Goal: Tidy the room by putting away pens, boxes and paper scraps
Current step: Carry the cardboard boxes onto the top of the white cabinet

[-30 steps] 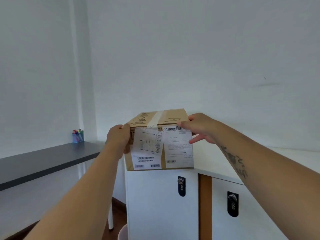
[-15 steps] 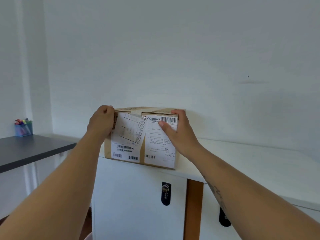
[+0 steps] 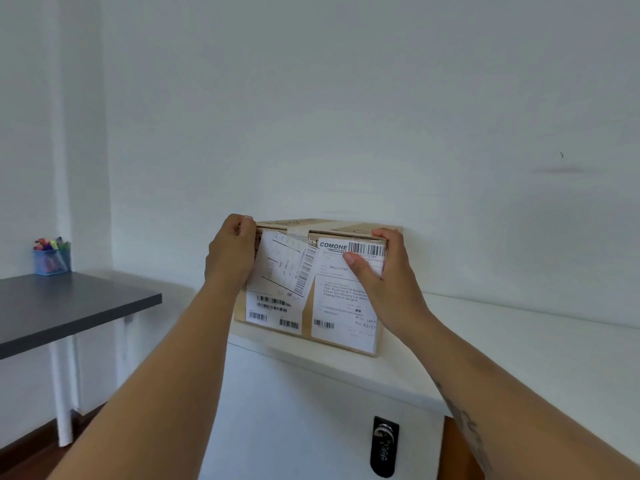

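Observation:
A brown cardboard box (image 3: 304, 317) with white shipping labels on its near face sits on top of the white cabinet (image 3: 502, 355), close to the wall at the cabinet's left end. My left hand (image 3: 230, 256) grips the box's upper left corner, fingers curled over the top edge. My right hand (image 3: 384, 275) holds the upper right corner, fingers over the top and thumb pressed on the label.
A dark grey desk (image 3: 69, 306) on white legs stands to the left, with a blue mesh pen cup (image 3: 52, 259) full of coloured pens at its back. The cabinet's doors carry black combination locks (image 3: 384, 445). White walls close in behind.
The box went from held in the air to resting on the cabinet top, pushed back toward the wall. Both hands stayed on its upper corners.

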Motion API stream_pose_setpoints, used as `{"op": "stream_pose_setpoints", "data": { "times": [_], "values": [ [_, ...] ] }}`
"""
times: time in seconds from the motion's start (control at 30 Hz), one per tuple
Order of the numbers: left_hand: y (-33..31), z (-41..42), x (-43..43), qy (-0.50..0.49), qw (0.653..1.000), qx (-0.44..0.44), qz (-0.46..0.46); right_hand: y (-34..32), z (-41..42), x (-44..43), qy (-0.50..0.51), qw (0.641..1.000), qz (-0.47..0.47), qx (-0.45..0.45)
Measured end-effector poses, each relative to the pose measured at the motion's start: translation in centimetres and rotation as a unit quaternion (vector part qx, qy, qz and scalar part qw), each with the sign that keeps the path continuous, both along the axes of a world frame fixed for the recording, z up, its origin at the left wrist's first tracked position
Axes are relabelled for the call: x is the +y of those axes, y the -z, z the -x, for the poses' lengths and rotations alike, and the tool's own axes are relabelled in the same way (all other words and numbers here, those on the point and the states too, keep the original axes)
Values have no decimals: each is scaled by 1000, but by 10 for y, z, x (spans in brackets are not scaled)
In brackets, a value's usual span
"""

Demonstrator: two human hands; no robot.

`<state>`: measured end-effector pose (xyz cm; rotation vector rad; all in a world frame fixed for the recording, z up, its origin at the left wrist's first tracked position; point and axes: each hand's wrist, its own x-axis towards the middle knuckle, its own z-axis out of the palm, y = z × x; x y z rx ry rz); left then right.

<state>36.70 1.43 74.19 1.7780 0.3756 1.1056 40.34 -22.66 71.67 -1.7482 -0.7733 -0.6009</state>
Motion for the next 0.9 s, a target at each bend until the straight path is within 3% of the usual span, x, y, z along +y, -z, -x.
{"op": "stream_pose_setpoints", "data": {
  "times": [0.67, 0.9],
  "values": [
    [8, -86, 32, 47, 998, -39, 30, 11, -67, 28, 2, 999, -42, 18],
    [1, -70, 27, 64, 997, -1, -46, 6, -59, 23, 33, 999, 1, 10]
  ]
}}
